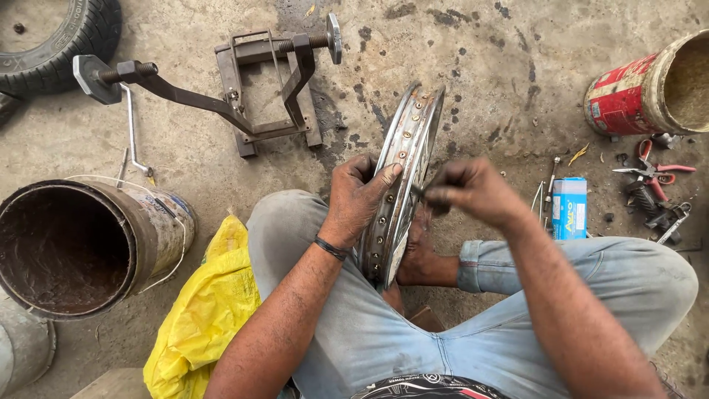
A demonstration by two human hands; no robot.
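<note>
The left hand wraps its fingers over the edge of a chrome wheel rim, thumb pressed flat against the drilled face, gripping it firmly. The right hand has its fingers bunched together, pinching a small dark piece just beside the rim's inner side; what the piece is cannot be told. The rim stands upright on its edge between the person's folded legs in pale jeans, its lower part resting against a bare foot, its top rusted in spots. A black band circles the left wrist. On the concrete floor, a yellow plastic bag lies beside the left knee, with a rusty drum further toward the left edge. A brown metal stand sits beyond the rim, a tyre in the top left corner. Near the right edge are a red tin, a blue box and red-handled pliers
</note>
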